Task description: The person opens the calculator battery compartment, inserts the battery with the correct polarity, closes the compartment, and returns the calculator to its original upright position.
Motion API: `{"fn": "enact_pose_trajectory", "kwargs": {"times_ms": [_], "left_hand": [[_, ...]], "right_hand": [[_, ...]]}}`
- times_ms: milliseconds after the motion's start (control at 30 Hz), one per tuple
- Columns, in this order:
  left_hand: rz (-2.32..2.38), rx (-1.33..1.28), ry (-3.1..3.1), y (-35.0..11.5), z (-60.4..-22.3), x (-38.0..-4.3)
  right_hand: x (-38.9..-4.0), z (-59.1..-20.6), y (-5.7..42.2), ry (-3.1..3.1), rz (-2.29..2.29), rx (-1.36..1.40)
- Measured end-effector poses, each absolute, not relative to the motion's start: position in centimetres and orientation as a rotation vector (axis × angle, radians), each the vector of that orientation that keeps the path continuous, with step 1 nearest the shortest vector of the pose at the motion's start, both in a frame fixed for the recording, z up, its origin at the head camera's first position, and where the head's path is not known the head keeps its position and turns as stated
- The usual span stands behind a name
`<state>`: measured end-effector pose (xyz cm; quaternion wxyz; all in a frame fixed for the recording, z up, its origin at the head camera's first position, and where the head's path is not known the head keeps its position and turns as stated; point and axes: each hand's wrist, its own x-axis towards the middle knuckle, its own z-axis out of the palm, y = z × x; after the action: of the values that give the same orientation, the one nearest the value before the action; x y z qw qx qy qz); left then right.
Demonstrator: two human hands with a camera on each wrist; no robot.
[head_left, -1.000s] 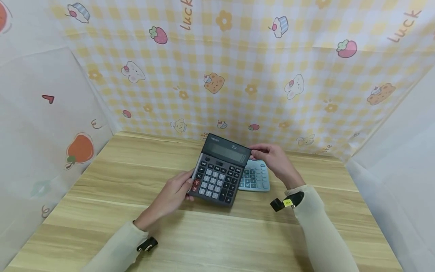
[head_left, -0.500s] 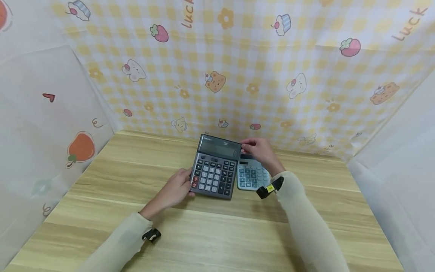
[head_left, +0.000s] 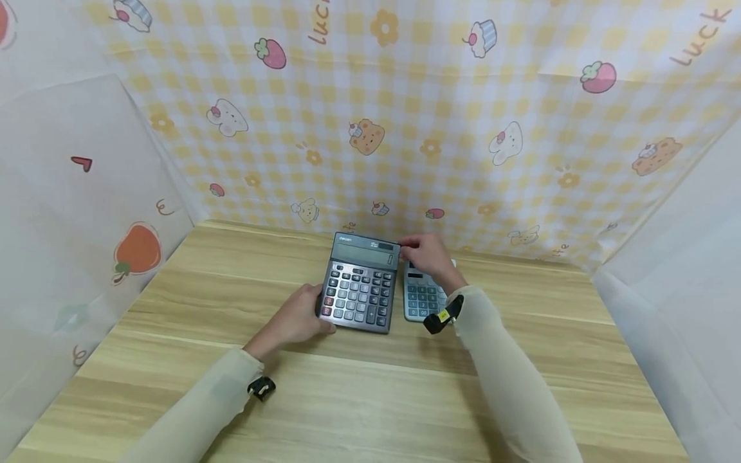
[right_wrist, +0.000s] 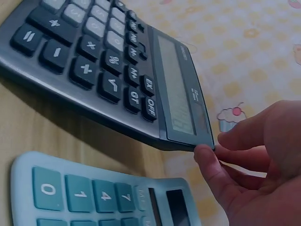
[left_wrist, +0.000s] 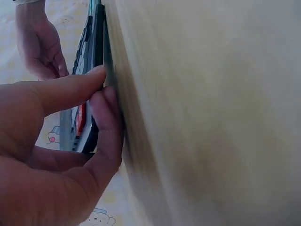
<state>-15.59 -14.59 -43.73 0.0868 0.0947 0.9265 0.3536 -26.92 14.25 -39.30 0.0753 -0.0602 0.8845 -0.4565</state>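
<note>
A large dark grey calculator [head_left: 359,283] with grey, black and red keys lies nearly flat, close to the wooden table, its display end toward the back. My left hand [head_left: 298,315] grips its lower left corner; in the left wrist view the thumb and curled fingers [left_wrist: 106,127] are at that edge, close to the tabletop. With thumb and fingers, my right hand [right_wrist: 254,160] pinches the top right corner beside the display. Just right of it lies a smaller light blue calculator [head_left: 421,299], partly hidden under my right hand and wrist in the head view.
The wooden table [head_left: 359,399] ends at a yellow checked cloth backdrop [head_left: 324,109] close behind both calculators. White sheets [head_left: 58,212] hang at the left and right sides. A black strap with a camera [head_left: 442,315] sits on my right wrist.
The dark calculator has shifted left, come down and flattened toward the table, uncovering more of the light blue one. My right hand moved left with it; my left thumb slid off its face.
</note>
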Motion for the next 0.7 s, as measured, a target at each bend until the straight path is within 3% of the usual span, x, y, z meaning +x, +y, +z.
{"fn": "enact_pose_trajectory", "kwargs": {"times_ms": [700], "left_hand": [[0.744,0.158,2.801,-14.3,-43.0,-17.2]], "right_hand": [[-27.1,-40.3,12.3,2.698,-1.182,-0.272]]}}
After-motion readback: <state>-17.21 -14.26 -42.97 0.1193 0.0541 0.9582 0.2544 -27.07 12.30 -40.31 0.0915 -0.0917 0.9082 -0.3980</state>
